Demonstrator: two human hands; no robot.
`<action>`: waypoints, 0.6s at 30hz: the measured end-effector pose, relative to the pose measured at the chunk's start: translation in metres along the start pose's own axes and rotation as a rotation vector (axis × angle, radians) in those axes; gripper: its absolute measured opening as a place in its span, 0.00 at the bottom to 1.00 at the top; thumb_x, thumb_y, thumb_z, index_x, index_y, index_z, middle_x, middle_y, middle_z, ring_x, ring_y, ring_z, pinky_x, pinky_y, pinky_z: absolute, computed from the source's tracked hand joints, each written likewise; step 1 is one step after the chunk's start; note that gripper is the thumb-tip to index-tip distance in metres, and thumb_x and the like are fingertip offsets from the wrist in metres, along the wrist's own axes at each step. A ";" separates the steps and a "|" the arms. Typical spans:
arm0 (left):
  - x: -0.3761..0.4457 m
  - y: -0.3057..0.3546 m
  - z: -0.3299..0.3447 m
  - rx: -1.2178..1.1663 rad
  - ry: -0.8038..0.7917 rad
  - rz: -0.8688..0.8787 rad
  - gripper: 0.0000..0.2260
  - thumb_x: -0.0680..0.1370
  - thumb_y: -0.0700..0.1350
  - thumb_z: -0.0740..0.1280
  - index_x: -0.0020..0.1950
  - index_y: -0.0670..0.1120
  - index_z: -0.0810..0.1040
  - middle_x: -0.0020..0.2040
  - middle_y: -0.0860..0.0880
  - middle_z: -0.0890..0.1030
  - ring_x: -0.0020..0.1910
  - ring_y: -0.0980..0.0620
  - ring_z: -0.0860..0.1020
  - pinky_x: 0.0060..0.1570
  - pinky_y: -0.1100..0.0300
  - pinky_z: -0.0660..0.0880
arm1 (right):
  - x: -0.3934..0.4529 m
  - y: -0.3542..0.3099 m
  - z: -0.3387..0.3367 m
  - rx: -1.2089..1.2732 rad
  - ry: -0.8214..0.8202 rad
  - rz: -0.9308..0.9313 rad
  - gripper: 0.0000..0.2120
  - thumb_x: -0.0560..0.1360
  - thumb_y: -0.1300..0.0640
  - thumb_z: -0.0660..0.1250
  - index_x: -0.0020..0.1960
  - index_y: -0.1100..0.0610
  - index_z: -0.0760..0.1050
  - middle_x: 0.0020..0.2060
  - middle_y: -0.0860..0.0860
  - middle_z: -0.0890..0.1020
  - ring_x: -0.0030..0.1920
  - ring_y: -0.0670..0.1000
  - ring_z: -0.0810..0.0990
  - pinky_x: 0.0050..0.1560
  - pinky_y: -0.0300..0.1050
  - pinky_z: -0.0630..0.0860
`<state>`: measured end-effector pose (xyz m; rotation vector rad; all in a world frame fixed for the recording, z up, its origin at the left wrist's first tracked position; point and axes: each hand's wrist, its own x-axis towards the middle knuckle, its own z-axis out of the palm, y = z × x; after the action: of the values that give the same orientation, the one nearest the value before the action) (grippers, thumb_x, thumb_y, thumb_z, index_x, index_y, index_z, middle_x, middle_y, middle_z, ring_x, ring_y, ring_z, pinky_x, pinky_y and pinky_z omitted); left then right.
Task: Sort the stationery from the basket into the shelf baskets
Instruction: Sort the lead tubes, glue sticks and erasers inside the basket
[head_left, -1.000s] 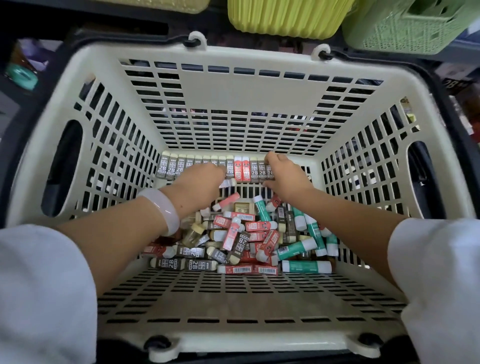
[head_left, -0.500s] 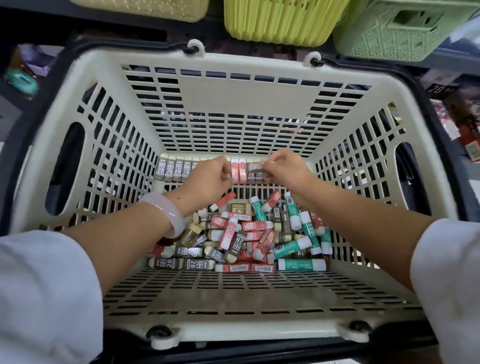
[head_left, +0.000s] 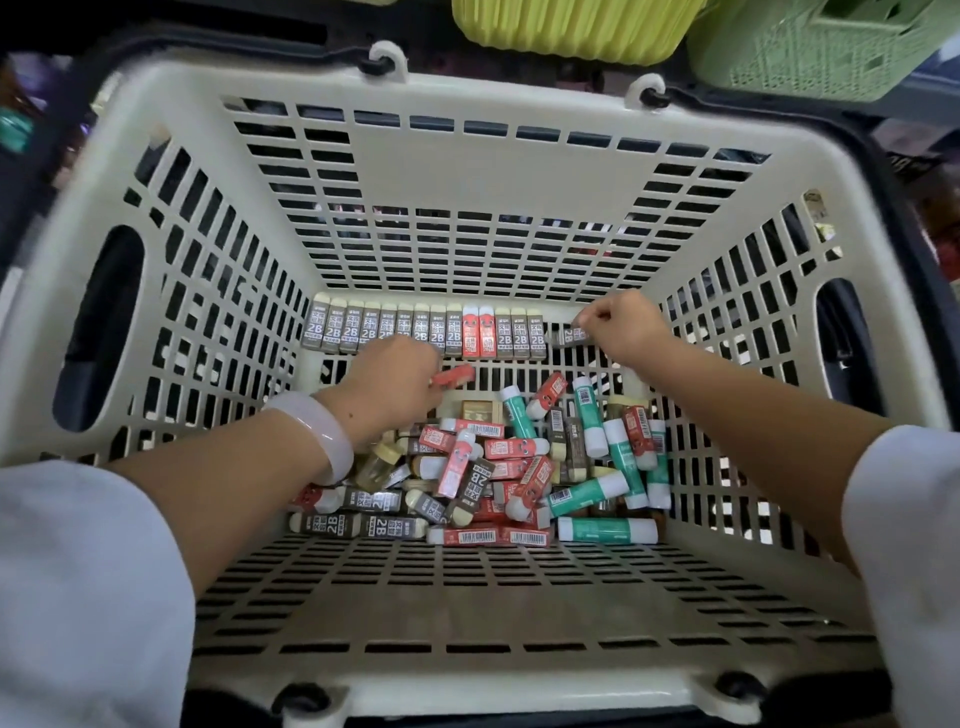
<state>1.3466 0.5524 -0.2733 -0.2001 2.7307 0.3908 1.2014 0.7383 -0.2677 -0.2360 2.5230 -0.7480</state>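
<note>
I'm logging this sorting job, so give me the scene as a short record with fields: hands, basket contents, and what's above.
left hand: holds a red eraser
right hand: pinches a grey 2B eraser
far wall: upright eraser row, mostly grey, two red
basket: loose pile of red, grey, green pieces
above: yellow basket, green basket

"2B" is printed in white on the grey-brown erasers standing in a row (head_left: 421, 332) along the basket's far wall, and on the eraser (head_left: 569, 335) pinched in the right hand (head_left: 626, 330). The same "2B" shows on loose grey-brown erasers (head_left: 382, 525) in the heap. Barcodes mark the red erasers (head_left: 488, 536) and green glue sticks (head_left: 584, 397); their smaller print is unreadable.
</note>
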 end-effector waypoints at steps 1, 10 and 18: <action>0.001 -0.001 -0.001 -0.069 0.008 -0.035 0.07 0.77 0.46 0.62 0.47 0.43 0.73 0.33 0.51 0.71 0.31 0.54 0.71 0.29 0.62 0.66 | 0.002 -0.001 -0.002 -0.082 -0.031 -0.031 0.10 0.79 0.61 0.58 0.51 0.60 0.79 0.30 0.47 0.73 0.25 0.45 0.65 0.18 0.30 0.62; 0.001 0.002 -0.001 -0.281 0.040 -0.063 0.03 0.78 0.42 0.59 0.45 0.44 0.68 0.34 0.50 0.71 0.32 0.52 0.70 0.27 0.60 0.62 | 0.004 -0.004 0.009 0.053 -0.006 -0.086 0.07 0.76 0.60 0.64 0.53 0.57 0.77 0.46 0.51 0.78 0.41 0.48 0.79 0.39 0.40 0.77; 0.002 0.004 -0.004 -0.331 0.056 -0.085 0.03 0.78 0.43 0.60 0.46 0.44 0.69 0.32 0.51 0.71 0.30 0.54 0.69 0.27 0.60 0.64 | -0.004 -0.003 0.029 0.409 0.179 0.104 0.09 0.77 0.66 0.61 0.54 0.55 0.69 0.44 0.48 0.74 0.47 0.54 0.81 0.51 0.53 0.79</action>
<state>1.3423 0.5544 -0.2698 -0.4184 2.6836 0.8227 1.2197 0.7238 -0.2850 0.1060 2.4496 -1.2640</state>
